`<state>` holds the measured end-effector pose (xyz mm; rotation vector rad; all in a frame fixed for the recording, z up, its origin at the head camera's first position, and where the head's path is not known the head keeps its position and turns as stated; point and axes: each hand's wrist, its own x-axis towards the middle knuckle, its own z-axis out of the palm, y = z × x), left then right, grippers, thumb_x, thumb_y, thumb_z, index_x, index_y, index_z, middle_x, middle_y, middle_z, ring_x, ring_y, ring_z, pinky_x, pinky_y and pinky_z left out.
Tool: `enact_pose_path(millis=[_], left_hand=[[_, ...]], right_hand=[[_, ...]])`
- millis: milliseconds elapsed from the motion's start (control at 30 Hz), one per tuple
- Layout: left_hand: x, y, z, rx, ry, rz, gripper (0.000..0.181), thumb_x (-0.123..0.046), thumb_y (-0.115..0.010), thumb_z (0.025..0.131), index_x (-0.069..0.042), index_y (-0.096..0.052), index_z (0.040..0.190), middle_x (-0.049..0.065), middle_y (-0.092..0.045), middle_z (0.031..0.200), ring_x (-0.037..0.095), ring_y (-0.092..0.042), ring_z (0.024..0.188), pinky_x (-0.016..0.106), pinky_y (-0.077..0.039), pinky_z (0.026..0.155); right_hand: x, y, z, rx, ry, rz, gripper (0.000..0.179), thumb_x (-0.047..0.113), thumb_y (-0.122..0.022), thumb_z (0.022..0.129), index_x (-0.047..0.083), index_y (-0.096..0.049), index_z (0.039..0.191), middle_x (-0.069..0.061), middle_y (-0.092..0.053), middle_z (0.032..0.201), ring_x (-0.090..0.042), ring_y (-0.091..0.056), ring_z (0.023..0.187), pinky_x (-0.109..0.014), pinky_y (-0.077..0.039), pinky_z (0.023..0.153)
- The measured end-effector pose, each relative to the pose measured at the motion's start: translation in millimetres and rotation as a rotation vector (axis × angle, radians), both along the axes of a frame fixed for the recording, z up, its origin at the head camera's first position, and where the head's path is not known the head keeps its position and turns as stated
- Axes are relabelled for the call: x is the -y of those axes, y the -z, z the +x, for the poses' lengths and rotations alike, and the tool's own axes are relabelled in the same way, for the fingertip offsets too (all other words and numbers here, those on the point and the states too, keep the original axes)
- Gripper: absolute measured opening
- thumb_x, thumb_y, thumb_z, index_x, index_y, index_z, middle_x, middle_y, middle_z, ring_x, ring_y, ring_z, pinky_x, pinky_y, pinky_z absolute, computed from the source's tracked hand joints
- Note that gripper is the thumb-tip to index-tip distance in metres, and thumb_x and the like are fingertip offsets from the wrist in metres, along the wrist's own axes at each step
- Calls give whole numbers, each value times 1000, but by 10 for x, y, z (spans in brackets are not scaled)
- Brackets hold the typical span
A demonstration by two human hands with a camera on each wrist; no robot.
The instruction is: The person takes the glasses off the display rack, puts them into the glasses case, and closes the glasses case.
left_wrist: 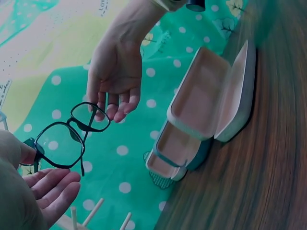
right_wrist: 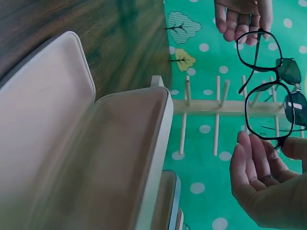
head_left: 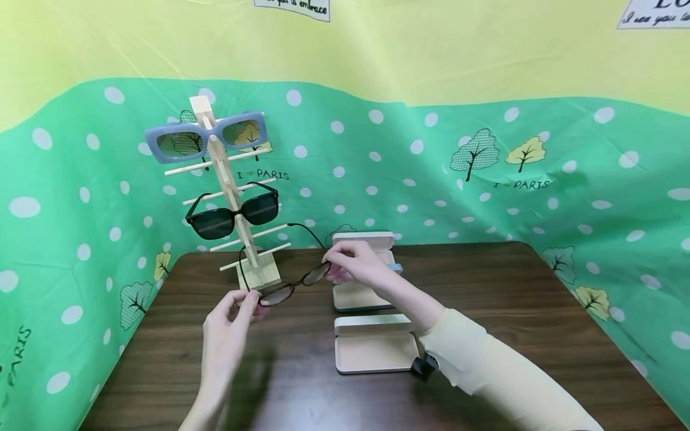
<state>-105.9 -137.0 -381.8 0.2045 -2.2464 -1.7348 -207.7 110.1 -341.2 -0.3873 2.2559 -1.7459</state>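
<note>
Both hands hold a pair of thin dark-framed eyeglasses with clear lenses, raised in front of the display rack. My left hand pinches one outer corner of the frame between thumb and fingers. At the other corner, the thumb and fingers of my right hand grip near the hinge. The temples are unfolded and point away toward the rack. In the left wrist view the eyeglasses hang between the two hands. The right wrist view shows the right hand below them.
A wooden rack carries blue-framed sunglasses at its top and black sunglasses lower down. Bare pegs stick out sideways. Three open eyeglass cases stand in a row on the dark wooden table, the nearest case below the right forearm.
</note>
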Motion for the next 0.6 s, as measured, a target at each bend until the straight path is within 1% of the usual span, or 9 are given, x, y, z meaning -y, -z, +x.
enact_pose_path(millis=[100,200,300,467,600], left_hand=[[-51,-6,-12,-7,38,28,28,-29,-62,104,-5,-73,110,4,-80,92,1,-74,78,20,-60,80],[-87,-6,-32,-9,71,59,27,-27,-62,104,-4,-72,111,6,-80,93,3,-75,79,23,-61,80],[-123,-12,-62,2,99,74,27,-28,-63,104,-4,-72,111,9,-79,91,5,-76,79,24,-62,81],[-201,-27,-116,8,146,67,31,-32,-62,104,-5,-72,113,14,-79,94,5,-76,79,24,-62,82],[-273,-23,-150,3,167,41,35,-36,-60,105,-7,-72,119,14,-79,97,5,-76,80,23,-61,84]], right_hand=[[-102,23,73,-22,21,4,25,22,-60,102,0,-71,109,-10,-73,88,-22,-75,85,-34,-63,80],[-188,47,155,-34,44,25,24,23,-60,103,2,-71,109,-11,-75,92,-21,-74,87,-35,-62,83],[-272,72,228,-54,61,31,26,22,-60,103,0,-71,110,-13,-75,94,-19,-73,87,-35,-62,84],[-396,79,324,-78,116,34,28,25,-62,102,0,-70,111,-14,-74,95,-20,-75,88,-36,-63,84],[-496,72,394,-77,162,42,28,28,-64,102,2,-70,110,-15,-75,96,-21,-76,89,-37,-63,86]])
